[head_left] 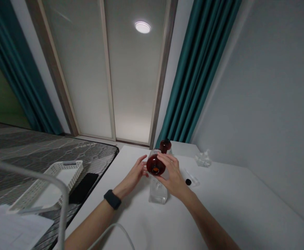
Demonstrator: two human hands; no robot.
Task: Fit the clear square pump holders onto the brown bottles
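A reddish-brown bottle (155,165) is tilted so that its round base faces me. Wrapped around its right side are the fingers and thumb of my right hand (171,172). My left hand (135,172), a black watch on its wrist, is close against the bottle's left side with fingers spread; whether the fingertips touch it I cannot tell. A clear, squarish container (158,194) stands on the table below the bottle, partly hidden by my right hand. Behind the held bottle is a second reddish-brown bottle (165,146) with a dark top.
Right of my hand lie a black cap (188,182) and a clear plastic piece (194,178). Crumpled clear plastic (203,159) sits near a white box (185,148). To the left are a white basket (75,173), a black flat object (83,187) and papers (16,227). A grey bar (63,211) crosses the left foreground.
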